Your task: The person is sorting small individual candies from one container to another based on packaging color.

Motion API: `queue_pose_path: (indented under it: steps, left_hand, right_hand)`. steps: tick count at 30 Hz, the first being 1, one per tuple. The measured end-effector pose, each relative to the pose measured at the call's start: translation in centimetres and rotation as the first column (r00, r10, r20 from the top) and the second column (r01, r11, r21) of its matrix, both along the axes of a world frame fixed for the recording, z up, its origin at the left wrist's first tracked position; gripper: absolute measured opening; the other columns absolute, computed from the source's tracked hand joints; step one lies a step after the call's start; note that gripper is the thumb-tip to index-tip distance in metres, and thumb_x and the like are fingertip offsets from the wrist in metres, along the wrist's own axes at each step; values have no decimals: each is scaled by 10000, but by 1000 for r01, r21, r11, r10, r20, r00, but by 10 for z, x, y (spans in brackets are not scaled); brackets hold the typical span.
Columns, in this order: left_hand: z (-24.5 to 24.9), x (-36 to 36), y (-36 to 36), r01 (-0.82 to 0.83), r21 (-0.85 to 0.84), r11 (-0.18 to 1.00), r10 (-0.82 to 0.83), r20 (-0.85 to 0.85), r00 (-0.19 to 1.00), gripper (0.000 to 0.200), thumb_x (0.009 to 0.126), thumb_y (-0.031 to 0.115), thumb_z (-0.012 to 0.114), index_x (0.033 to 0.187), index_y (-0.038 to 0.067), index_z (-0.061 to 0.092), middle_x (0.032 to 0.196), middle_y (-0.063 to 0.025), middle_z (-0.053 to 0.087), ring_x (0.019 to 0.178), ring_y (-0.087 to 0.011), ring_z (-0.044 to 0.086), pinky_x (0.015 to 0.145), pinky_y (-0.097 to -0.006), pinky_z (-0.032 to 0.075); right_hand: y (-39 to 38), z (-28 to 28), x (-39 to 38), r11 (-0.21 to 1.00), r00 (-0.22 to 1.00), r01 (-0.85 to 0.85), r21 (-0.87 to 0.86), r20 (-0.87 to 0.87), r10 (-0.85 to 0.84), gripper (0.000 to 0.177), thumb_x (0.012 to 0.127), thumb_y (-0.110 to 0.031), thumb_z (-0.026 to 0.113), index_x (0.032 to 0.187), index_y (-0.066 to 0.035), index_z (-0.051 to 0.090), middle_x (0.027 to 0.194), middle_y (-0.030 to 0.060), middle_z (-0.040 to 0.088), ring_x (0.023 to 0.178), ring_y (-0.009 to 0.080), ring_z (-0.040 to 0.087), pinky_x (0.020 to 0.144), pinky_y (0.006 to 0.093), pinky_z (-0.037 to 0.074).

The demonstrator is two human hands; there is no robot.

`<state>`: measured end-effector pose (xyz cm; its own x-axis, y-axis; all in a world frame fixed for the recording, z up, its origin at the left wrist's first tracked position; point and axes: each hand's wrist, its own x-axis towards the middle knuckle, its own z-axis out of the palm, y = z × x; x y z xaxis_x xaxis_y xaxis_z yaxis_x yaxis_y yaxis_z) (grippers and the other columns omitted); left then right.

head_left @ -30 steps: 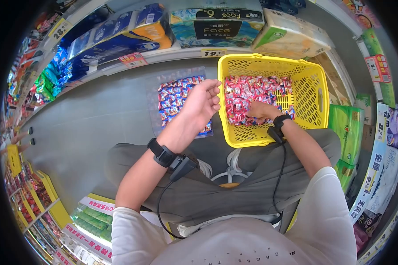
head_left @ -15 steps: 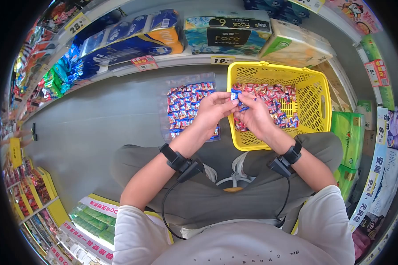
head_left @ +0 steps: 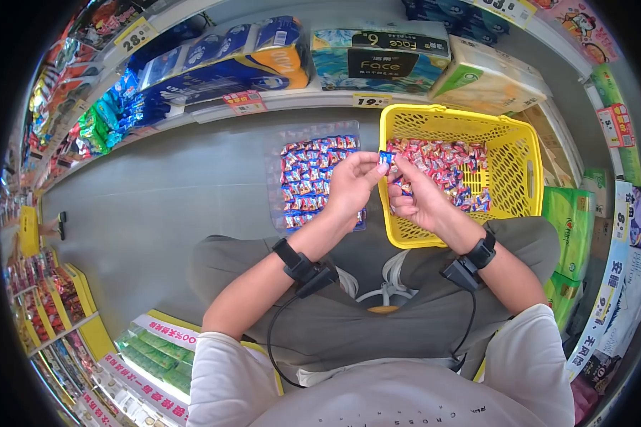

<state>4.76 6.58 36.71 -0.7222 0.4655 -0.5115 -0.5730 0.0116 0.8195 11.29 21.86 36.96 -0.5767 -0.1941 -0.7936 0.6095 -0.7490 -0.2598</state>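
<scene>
A small blue wrapped candy (head_left: 386, 157) is pinched between the thumb and fingers of my left hand (head_left: 352, 183), above the basket's left rim. My right hand (head_left: 424, 196) is beside it over the basket, its thumb pointing at the candy and its other fingers curled in. What those curled fingers hold, if anything, is hard to make out. Below my right hand, the yellow basket (head_left: 509, 142) contains many red and some blue wrapped candies (head_left: 441, 156). To the left, a clear plastic tray (head_left: 274, 171) on the floor holds rows of blue-and-red wrapped candies (head_left: 306, 174).
Ahead runs a low shelf with tissue packs (head_left: 381, 60) and price tags (head_left: 372, 100). Green packs (head_left: 568, 220) stand close at my right. A display of green packs (head_left: 157, 356) is at the lower left. Another person's foot (head_left: 62, 224) shows at far left.
My right hand has drawn slightly down and away from the candy, its fingers curling more. My left hand keeps the candy. The whole view has shifted a little.
</scene>
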Motion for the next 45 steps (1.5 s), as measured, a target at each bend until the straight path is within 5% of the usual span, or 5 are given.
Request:
queue_pose_path:
  steps: [8,12,17,32,45]
  left_hand:
    - [-5,-3,-3,59,71,996,-54,-59,997,250,911,57,648,1152,-1,625,1009,-51,680,959,-118,626,786,-262,487]
    - [-3,-5,-2,37,46,998,-32,-97,995,298,909,39,630,1203,-5,614,1018,-69,674,916,-124,623,823,-270,499]
    - [5,-6,-2,-192,178,965,125,331,935,201,934,72,623,1120,-3,614,964,-47,653,850,-121,608,788,-270,509]
    - [-25,13,-2,-108,25,994,98,253,963,120,974,115,582,1049,21,590,909,-40,623,797,-113,598,740,-257,515]
    - [-165,-57,-34,-659,-473,584,745,-10,667,169,943,139,626,1071,29,627,960,-82,668,837,-168,598,733,-338,497]
  right_hand:
    - [8,-2,-10,929,999,-12,-369,24,23,280,929,-366,644,950,-107,541,646,-31,473,439,20,342,339,154,238]
    - [0,2,-6,992,993,11,-128,-116,-26,141,953,-227,617,920,-114,539,726,-25,496,497,17,384,382,152,264]
    - [-5,7,-3,983,987,53,174,-161,-25,190,944,-258,640,903,-107,532,721,-24,480,497,23,368,394,175,246]
    - [-13,1,-3,892,978,177,416,-172,-114,158,897,-200,714,868,-96,599,673,-69,454,476,-1,323,400,187,217]
    - [-12,-18,1,976,989,148,159,-1,-150,138,877,-165,669,899,-137,535,736,-27,486,530,60,400,444,213,288]
